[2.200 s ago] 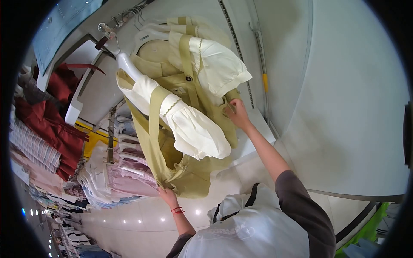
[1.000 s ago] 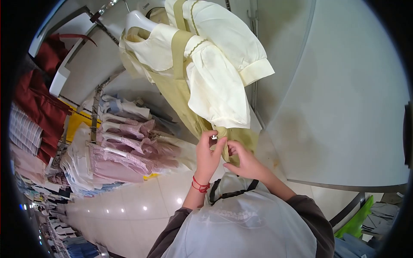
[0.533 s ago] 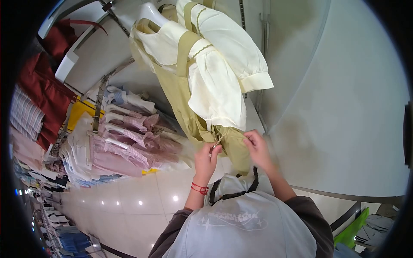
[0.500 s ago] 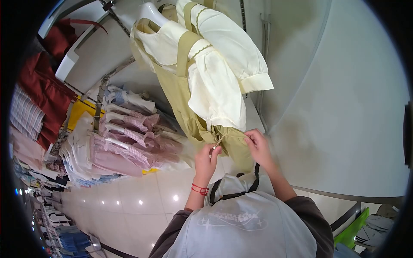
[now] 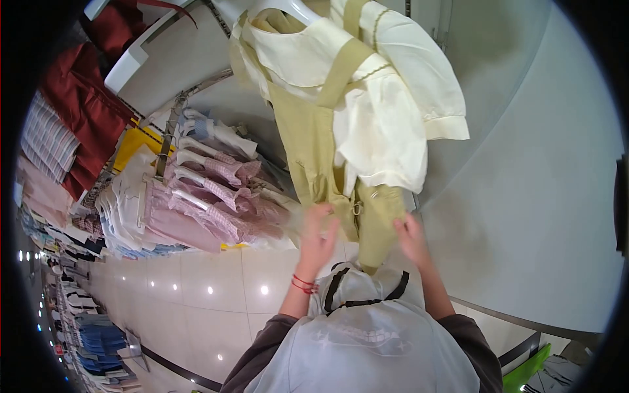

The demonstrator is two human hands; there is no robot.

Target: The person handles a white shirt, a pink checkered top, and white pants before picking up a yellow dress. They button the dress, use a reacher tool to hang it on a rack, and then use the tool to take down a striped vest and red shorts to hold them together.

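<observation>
Olive-green overalls point(image 5: 301, 131) hang over a white puff-sleeved blouse point(image 5: 386, 131) on a white hanger point(image 5: 291, 8). A small drawstring bow point(image 5: 357, 207) shows on the overalls, between my hands. My left hand point(image 5: 318, 241), blurred by motion, is beside the left edge of the overalls with its thumb and fingers apart. No string shows in it. At the right edge of the green cloth my right hand point(image 5: 411, 239) has its thumb and fingertips closed on the fabric, though somewhat blurred. The lower part of the overalls hangs down between both hands.
Pink dresses point(image 5: 213, 187) hang on a rack to the left, with red garments point(image 5: 85, 111) above. A smooth grey-white wall panel point(image 5: 524, 183) stands close on the right. Further racks with blue clothes point(image 5: 101, 344) line the tiled floor point(image 5: 196, 295).
My left hand has come off the drawstring, and the bow now hangs free. My right hand has shifted slightly right and down. The hanging clothes appear further right in view.
</observation>
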